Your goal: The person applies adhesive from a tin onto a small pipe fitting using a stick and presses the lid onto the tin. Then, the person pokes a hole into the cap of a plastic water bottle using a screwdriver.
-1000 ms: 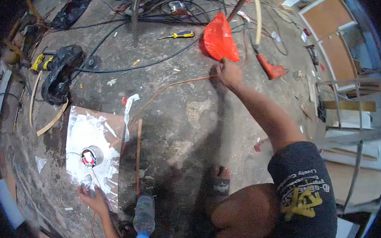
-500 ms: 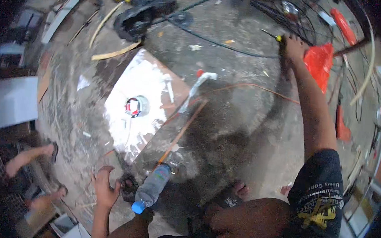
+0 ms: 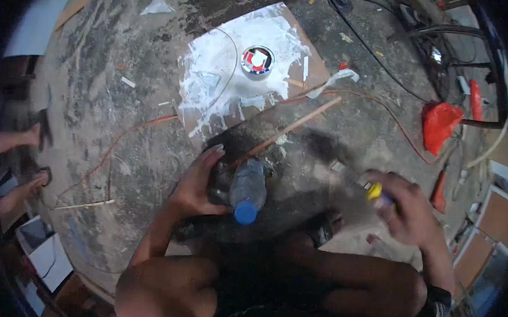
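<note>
My right hand (image 3: pixel 405 208) is closed round a yellow and dark-handled screwdriver (image 3: pixel 374 192), whose shaft points left and is blurred. My left hand (image 3: pixel 200 181), thumb and fingers spread, is at the left side of a clear plastic bottle (image 3: pixel 249 184) with a blue cap. Whether it touches the bottle is hard to tell. Beyond the bottle, a white-smeared board (image 3: pixel 226 46) lies on the floor with a round can (image 3: pixel 257 62) on it. A thin wooden strip (image 3: pixel 294 126) lies between board and bottle.
An orange cord (image 3: pixel 385 105) crosses the floor near a red plastic bag (image 3: pixel 441 126) and a red-orange tool (image 3: pixel 439 193). Dark cables (image 3: pixel 376 55) run at the upper right. Another person's feet (image 3: pixel 31 136) show at the left. My knees are below the hands.
My right hand has taken hold of the screwdriver from the floor near the red bag and brought it closer. My left hand has come from the board to beside the bottle. The view has turned.
</note>
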`<state>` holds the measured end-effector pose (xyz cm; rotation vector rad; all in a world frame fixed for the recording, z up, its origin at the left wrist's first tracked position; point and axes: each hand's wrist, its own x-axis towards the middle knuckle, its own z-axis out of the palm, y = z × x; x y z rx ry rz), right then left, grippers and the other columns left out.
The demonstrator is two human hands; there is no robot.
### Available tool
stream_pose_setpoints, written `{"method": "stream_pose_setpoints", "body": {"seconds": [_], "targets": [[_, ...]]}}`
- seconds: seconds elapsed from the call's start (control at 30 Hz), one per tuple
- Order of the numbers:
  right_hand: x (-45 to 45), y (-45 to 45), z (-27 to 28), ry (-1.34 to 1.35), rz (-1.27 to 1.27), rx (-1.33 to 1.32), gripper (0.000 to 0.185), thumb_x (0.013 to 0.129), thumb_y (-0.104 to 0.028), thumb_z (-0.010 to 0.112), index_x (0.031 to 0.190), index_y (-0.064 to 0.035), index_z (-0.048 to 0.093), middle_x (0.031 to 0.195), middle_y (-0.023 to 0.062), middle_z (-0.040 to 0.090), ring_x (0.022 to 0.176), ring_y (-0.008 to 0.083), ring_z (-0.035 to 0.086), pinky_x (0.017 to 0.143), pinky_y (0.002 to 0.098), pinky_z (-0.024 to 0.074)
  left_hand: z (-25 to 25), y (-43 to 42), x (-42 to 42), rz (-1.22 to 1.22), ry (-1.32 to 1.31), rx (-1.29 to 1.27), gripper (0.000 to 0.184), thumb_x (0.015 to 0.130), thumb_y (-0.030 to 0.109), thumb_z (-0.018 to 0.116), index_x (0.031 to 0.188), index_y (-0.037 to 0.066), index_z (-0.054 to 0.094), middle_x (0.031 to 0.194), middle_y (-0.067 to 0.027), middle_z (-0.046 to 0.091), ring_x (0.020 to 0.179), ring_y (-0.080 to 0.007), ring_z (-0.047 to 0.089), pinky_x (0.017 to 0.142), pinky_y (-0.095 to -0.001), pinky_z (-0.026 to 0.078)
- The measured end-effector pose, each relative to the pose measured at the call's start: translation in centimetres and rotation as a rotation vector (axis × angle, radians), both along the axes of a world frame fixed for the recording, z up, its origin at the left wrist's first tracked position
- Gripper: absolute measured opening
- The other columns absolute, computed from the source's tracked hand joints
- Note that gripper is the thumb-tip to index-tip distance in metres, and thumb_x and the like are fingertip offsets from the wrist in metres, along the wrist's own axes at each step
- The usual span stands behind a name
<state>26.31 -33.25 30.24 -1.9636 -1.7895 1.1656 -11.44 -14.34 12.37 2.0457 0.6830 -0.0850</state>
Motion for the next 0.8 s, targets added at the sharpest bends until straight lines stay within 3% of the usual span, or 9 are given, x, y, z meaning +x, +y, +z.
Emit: {"method": "stream_pose_setpoints", "body": {"seconds": [0.07,0.17,0.27,0.3,0.33,0.47,0.57,0.67,0.8], "targets": [[-4.4,2.5,4.8,0.016,0.106,-0.174,0.053,0.089,-0.013,0.062,0.142,-0.0129,0.051,0.099,0.0175,0.067,0.077,0.0370,0.068,0.069,0.0454,0.0563,-2.3,-1.2,0.3,-0.026,-0.267,0.003,0.123,0.054,0.041,0.096,0.153,0.010,0.030,0.155,-0.0220,0.032,0.143,-0.0423,0.034,0.115,-0.0537,0.035],[-9.8,5.7,9.9,-0.236,0.258,-0.335,0.053,0.086,-0.014,0.063,0.139,-0.0149,0.054,0.089,0.0130,0.065,0.069,0.0353,0.067,0.060,0.0471,0.0551,-4.4,-3.3,1.6,0.059,-0.409,-0.013,0.124,0.053,0.038,0.097,0.153,0.010,0.030,0.154,-0.0230,0.033,0.143,-0.0433,0.034,0.116,-0.0535,0.034],[-14.3,8.1,12.1,-0.302,0.282,-0.452,0.051,0.085,-0.019,0.064,0.136,-0.0144,0.055,0.090,0.0154,0.064,0.072,0.0368,0.068,0.062,0.0490,0.0557,-4.2,-3.8,4.1,0.147,-0.619,-0.037,0.113,0.050,0.035,0.099,0.144,0.006,0.044,0.149,-0.0208,0.040,0.139,-0.0399,0.041,0.113,-0.0502,0.038],[-15.5,8.7,12.4,-0.324,0.287,-0.464,0.051,0.086,-0.019,0.064,0.135,-0.0144,0.055,0.090,0.0159,0.065,0.072,0.0371,0.068,0.062,0.0491,0.0559,-4.0,-3.9,4.6,0.169,-0.662,-0.063,0.110,0.049,0.035,0.099,0.142,0.004,0.048,0.148,-0.0204,0.042,0.138,-0.0387,0.043,0.113,-0.0491,0.039],[-16.5,8.9,12.0,-0.393,0.308,-0.455,0.050,0.086,-0.020,0.064,0.135,-0.0151,0.056,0.092,0.0166,0.065,0.072,0.0380,0.068,0.063,0.0493,0.0562,-3.1,-3.8,4.8,0.211,-0.674,-0.115,0.095,0.053,0.030,0.098,0.136,0.006,0.057,0.146,-0.0189,0.044,0.137,-0.0377,0.045,0.112,-0.0485,0.041],[-18.3,9.9,10.5,-0.472,0.290,-0.488,0.048,0.090,-0.026,0.064,0.135,-0.0138,0.056,0.092,0.0185,0.065,0.069,0.0369,0.069,0.061,0.0481,0.0558,-3.9,-4.2,4.6,0.235,-0.704,-0.142,0.079,0.057,0.023,0.095,0.130,0.012,0.064,0.144,-0.0175,0.048,0.132,-0.0360,0.052,0.108,-0.0454,0.045],[-19.5,10.4,10.1,-0.542,0.360,-0.499,0.045,0.092,-0.031,0.064,0.133,-0.0130,0.059,0.088,0.0176,0.065,0.065,0.0351,0.068,0.056,0.0463,0.0545,-4.2,-4.4,4.5,0.249,-0.718,-0.090,0.074,0.058,0.022,0.094,0.125,0.009,0.066,0.141,-0.0149,0.051,0.127,-0.0356,0.056,0.106,-0.0447,0.047],[-19.8,10.8,9.8,-0.537,0.294,-0.381,0.041,0.089,-0.013,0.065,0.130,-0.0128,0.065,0.073,0.0094,0.060,0.057,0.0279,0.063,0.051,0.0424,0.0504,-4.6,-4.4,4.6,0.267,-0.720,-0.056,0.070,0.058,0.024,0.093,0.122,0.010,0.068,0.138,-0.0147,0.054,0.126,-0.0352,0.057,0.106,-0.0433,0.047],[-20.1,11.6,9.7,-0.537,0.308,-0.410,0.044,0.087,-0.011,0.067,0.131,-0.0121,0.065,0.071,0.0089,0.058,0.057,0.0271,0.063,0.051,0.0414,0.0500,-4.7,-4.3,4.6,0.284,-0.729,-0.055,0.066,0.058,0.025,0.092,0.118,0.009,0.070,0.136,-0.0145,0.057,0.123,-0.0339,0.060,0.102,-0.0436,0.049]]}}
